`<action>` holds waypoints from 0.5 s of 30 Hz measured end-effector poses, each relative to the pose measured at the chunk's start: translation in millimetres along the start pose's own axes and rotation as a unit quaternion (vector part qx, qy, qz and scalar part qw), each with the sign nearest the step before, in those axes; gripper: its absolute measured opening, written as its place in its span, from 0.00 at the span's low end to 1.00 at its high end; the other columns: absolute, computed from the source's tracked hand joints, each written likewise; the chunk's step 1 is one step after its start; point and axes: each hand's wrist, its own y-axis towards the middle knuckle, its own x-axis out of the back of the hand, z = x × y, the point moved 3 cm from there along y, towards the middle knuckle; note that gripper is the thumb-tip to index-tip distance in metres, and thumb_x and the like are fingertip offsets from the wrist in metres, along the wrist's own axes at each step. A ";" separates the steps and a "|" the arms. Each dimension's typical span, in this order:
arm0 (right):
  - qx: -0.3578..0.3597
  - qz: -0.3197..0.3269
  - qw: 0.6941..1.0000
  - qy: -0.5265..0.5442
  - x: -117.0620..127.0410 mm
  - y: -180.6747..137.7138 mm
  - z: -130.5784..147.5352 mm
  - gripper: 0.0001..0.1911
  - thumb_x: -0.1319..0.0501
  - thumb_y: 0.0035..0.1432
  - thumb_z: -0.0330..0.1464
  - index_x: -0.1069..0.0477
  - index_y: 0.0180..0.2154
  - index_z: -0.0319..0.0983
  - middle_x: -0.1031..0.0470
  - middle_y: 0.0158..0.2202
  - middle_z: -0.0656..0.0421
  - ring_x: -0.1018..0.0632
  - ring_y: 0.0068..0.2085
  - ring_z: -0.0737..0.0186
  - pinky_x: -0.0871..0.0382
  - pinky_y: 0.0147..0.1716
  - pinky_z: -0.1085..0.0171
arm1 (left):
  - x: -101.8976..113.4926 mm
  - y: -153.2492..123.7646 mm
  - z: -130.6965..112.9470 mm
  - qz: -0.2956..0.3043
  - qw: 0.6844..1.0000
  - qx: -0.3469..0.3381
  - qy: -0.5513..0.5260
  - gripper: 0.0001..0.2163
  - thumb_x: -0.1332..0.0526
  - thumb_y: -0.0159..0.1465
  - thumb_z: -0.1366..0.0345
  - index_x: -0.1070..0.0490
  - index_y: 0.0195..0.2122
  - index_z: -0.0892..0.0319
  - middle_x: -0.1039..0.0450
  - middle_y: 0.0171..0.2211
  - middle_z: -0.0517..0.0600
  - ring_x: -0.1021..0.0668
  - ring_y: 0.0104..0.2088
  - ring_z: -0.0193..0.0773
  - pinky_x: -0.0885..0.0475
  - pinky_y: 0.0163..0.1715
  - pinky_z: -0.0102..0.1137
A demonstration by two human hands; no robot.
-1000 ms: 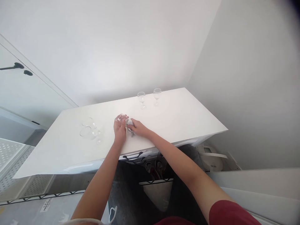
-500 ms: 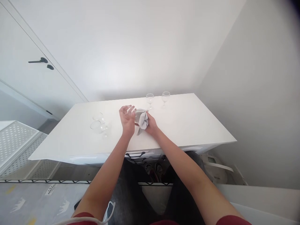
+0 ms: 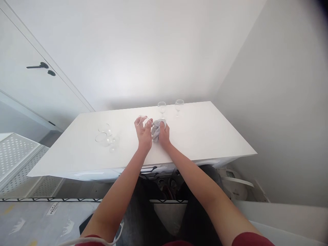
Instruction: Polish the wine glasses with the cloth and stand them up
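Your left hand holds a clear glass, the fingers curled around its bowl. Your right hand is closed on a grey cloth, which is pressed against this glass. Both hands are above the middle of the white tabletop. Behind them, two upright wine glasses stand near the far edge. To your left, two more glasses are close together; how they rest is hard to tell. So five glasses in total. The right part of the tabletop is free up to its edge.
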 end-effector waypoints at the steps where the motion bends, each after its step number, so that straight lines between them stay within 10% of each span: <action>1: -0.030 0.013 0.999 0.000 0.2 1.5 -3.5 0.23 0.37 0.62 0.54 0.29 0.33 0.41 0.26 0.28 0.62 0.25 0.30 0.65 0.29 0.30 0.67 | 0.7 3.5 0.8 0.042 0.999 0.012 0.003 0.24 0.28 0.65 0.51 0.36 0.57 0.47 0.35 0.62 0.53 0.22 0.58 0.43 0.25 0.62 0.46; 4: -0.121 0.039 0.992 -0.006 3.7 4.4 -9.3 0.24 0.38 0.62 0.55 0.31 0.30 0.41 0.28 0.25 0.61 0.26 0.29 0.62 0.29 0.30 0.63 | 7.6 16.6 -1.1 0.146 0.988 0.049 0.016 0.24 0.26 0.63 0.52 0.33 0.55 0.49 0.32 0.59 0.54 0.18 0.53 0.45 0.23 0.59 0.48; 8: 0.042 -0.002 0.996 -0.081 7.6 0.4 7.3 0.24 0.42 0.67 0.53 0.25 0.43 0.40 0.20 0.42 0.55 0.22 0.43 0.59 0.26 0.49 0.60 | 17.8 26.6 -11.6 0.094 0.992 0.014 0.084 0.24 0.26 0.63 0.52 0.33 0.55 0.50 0.31 0.59 0.55 0.18 0.53 0.47 0.25 0.60 0.49; 12: 0.088 0.180 0.973 -0.113 -9.9 -13.4 11.8 0.29 0.46 0.70 0.55 0.28 0.58 0.40 0.23 0.60 0.51 0.24 0.59 0.55 0.35 0.66 0.55 | 12.4 17.7 -12.2 0.139 0.981 -0.005 0.137 0.24 0.26 0.63 0.52 0.31 0.56 0.50 0.31 0.61 0.56 0.23 0.63 0.51 0.28 0.64 0.49; 15: 0.052 0.267 0.953 -0.135 -16.8 -19.3 7.3 0.27 0.42 0.68 0.55 0.24 0.50 0.40 0.19 0.51 0.52 0.22 0.54 0.54 0.30 0.62 0.54 | 18.4 13.6 -6.0 0.126 0.987 0.040 0.094 0.22 0.28 0.65 0.50 0.30 0.56 0.51 0.28 0.60 0.56 0.25 0.65 0.51 0.29 0.64 0.48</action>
